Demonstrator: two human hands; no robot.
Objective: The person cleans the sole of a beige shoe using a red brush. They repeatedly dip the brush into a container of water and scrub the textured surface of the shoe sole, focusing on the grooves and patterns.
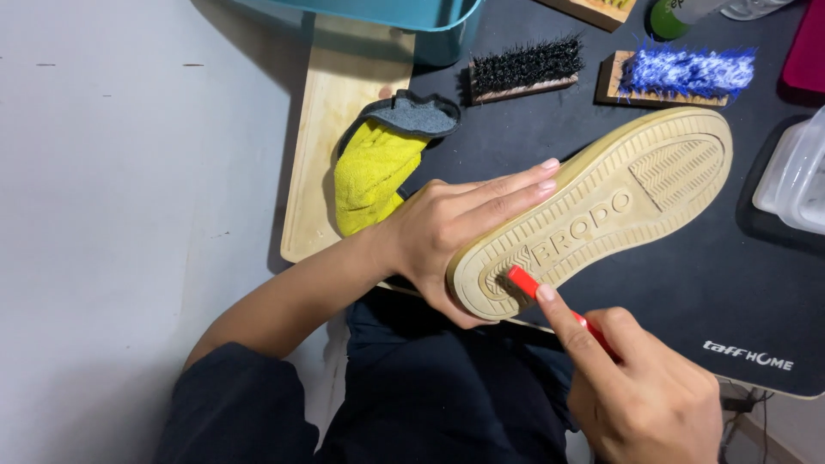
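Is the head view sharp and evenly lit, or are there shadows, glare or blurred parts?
Head view: mostly sharp, the tread of the shoe sole reads clearly; lighting is soft and even, no strong glare; the left hand casts a faint shadow on the sole; the right hand with the red tool is slightly soft; the black mat stays dark, with little detail.

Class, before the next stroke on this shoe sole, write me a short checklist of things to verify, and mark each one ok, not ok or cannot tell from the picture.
1. Left hand grips the shoe by its side, sole turned up: ok.
2. Right hand holds the small red tool, index finger pressed along it: ok.
3. Tool's tip touches the sole at the heel end: ok.
4. Tread grooves free of dirt: cannot tell.
5. Yellow cloth lies within reach on the wooden board: ok.
6. Black brush and blue brush lie clear of the shoe: ok.
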